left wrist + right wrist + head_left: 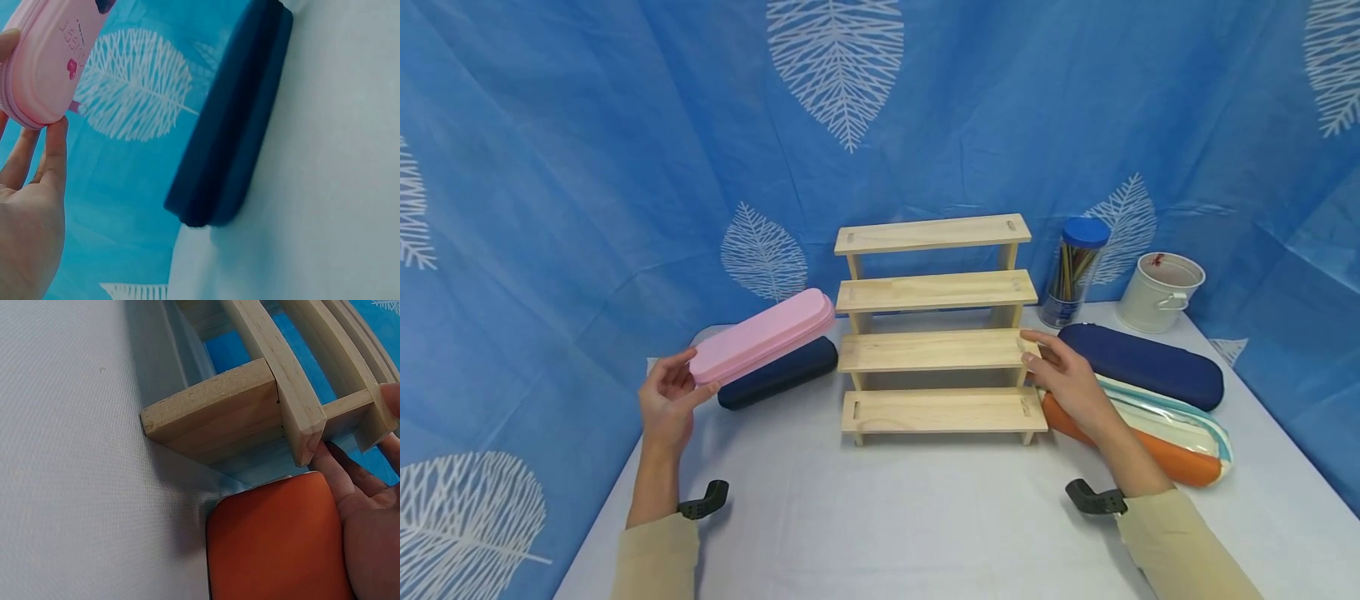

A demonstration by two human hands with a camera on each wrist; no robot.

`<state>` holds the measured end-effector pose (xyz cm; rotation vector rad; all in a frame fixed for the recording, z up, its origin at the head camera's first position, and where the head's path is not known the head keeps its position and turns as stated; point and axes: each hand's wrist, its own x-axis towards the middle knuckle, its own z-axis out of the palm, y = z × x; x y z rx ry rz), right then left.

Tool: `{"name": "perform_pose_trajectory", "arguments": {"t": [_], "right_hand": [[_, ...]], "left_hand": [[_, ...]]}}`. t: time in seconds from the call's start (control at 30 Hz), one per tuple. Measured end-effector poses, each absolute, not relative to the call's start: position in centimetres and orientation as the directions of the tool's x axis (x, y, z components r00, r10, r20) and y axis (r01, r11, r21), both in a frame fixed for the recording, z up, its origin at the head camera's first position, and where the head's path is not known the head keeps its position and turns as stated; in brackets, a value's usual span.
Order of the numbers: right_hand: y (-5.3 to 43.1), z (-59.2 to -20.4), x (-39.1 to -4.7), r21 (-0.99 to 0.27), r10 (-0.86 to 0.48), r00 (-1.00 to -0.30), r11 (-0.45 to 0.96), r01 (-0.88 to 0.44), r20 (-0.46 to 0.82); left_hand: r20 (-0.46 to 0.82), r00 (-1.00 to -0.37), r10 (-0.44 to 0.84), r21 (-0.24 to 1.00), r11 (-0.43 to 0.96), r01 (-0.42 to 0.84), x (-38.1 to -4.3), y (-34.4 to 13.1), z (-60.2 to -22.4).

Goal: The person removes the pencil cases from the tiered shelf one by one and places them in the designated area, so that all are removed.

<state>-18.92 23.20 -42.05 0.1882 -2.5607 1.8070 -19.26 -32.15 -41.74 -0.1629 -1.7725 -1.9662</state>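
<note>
A pink zippered pencil case (763, 335) is held up at one end by my left hand (670, 396), above the table. In the left wrist view the thumb and fingers pinch the case (53, 62), which bears small printed lettering. Beneath it a dark navy case (782, 372) lies on the table, apart from the hand. My right hand (1071, 379) grips the right end of a stepped wooden rack (936, 350), at its second tier from the bottom. In the right wrist view the thumb sits on the rack's edge (300, 419), with fingers at its side.
To the right lie a navy case (1142, 364) and an orange and cream case (1157, 433) with a clear window. Behind them stand a clear tube of pencils (1071, 275) with a blue lid and a white metal pail (1150, 304). Blue leaf-patterned cloth (925, 100) hangs behind.
</note>
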Motion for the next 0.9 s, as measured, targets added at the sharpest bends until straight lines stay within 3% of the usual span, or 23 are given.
{"name": "perform_pose_trajectory", "arguments": {"t": [0.27,0.43,0.9], "right_hand": [[24.0,-44.1,-19.9,-0.938,-0.091,-0.993,0.332,-0.1,0.074],[24.0,-44.4,-20.0,-0.939,-0.091,-0.993,0.33,-0.098,0.071],[24.1,-44.4,-20.1,-0.934,-0.089,-0.993,0.34,-0.108,0.082]], "left_hand": [[0.343,-0.896,-0.283,0.932,-0.018,0.362,-18.5,-33.1,-43.0],[0.279,-0.916,-0.288,0.96,0.077,0.268,-18.1,-33.4,-44.1],[0.219,-0.954,-0.206,0.94,0.306,0.15,-17.6,-34.3,-45.8]]}}
